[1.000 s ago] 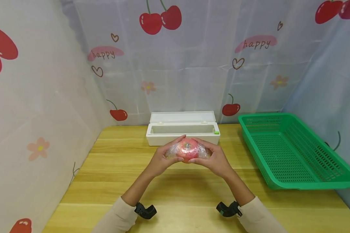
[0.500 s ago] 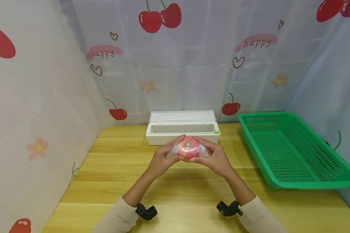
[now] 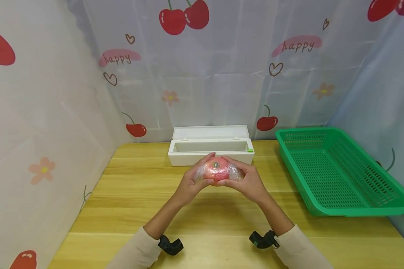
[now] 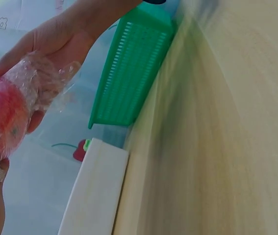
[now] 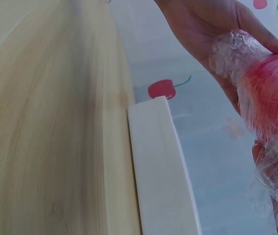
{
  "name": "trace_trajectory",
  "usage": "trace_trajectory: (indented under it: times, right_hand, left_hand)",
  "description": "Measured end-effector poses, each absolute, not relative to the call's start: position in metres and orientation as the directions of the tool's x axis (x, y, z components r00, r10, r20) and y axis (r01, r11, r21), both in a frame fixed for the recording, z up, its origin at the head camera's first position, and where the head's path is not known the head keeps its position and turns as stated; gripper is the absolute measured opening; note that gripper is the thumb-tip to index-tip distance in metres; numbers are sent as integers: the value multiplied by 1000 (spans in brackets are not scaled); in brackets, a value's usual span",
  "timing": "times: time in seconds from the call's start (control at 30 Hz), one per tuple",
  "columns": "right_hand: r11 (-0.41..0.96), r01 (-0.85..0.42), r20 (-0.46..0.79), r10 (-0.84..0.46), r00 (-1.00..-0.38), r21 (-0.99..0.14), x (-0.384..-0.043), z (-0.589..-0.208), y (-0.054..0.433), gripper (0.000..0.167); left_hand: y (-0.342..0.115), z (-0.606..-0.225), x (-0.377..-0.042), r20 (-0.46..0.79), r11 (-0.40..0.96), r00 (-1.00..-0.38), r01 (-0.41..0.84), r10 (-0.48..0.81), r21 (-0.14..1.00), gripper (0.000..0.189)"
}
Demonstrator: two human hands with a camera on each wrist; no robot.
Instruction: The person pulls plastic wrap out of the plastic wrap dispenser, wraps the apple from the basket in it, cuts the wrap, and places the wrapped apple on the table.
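A red apple (image 3: 217, 170) wrapped in clear plastic film is held up above the table, between both hands. My left hand (image 3: 190, 185) grips its left side, thumb in front and fingers behind. On the other side my right hand (image 3: 249, 183) grips it the same way. Crumpled film (image 4: 33, 81) bunches out at both ends of the apple, inside the palms. In the right wrist view the film (image 5: 237, 54) looks tightly stretched over the red skin (image 5: 271, 93) and loose at the ends.
Behind the hands stands a long white box (image 3: 210, 158) with its lid raised and a small green piece at its right end. A green plastic basket (image 3: 318, 198) sits at the right of the wooden table (image 3: 128, 209). Printed curtains (image 3: 222, 93) enclose the back and sides.
Both hands keep hold of the wrapped apple in nearly the same place. The apple tilts slightly in the grip, and the head view shifts a little.
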State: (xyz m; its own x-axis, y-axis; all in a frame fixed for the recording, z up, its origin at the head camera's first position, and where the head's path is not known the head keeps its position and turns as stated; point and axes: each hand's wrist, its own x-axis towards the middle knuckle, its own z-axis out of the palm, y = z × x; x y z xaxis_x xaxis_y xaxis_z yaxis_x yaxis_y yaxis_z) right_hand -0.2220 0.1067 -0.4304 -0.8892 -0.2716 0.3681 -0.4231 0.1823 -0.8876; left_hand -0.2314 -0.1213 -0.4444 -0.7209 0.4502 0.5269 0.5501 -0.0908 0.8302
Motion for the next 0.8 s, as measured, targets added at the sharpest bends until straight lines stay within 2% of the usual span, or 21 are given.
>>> trace_trajectory:
  times: [0.33, 0.57, 0.8]
  right_hand:
    - [172, -413, 369, -236, -899, -894, -220, -432, 105, 66]
    - [170, -416, 375, -228, -898, -893, -221, -432, 105, 65]
    - [152, -425, 383, -243, -891, -892, -218, -431, 102, 66]
  left_hand:
    - [-111, -424, -209, 605, 0, -673, 668, 425, 744, 58]
    - [-111, -422, -208, 646, 81, -647, 729, 405, 679, 61]
    - [-113, -424, -211, 615, -115, -700, 621, 363, 775, 73]
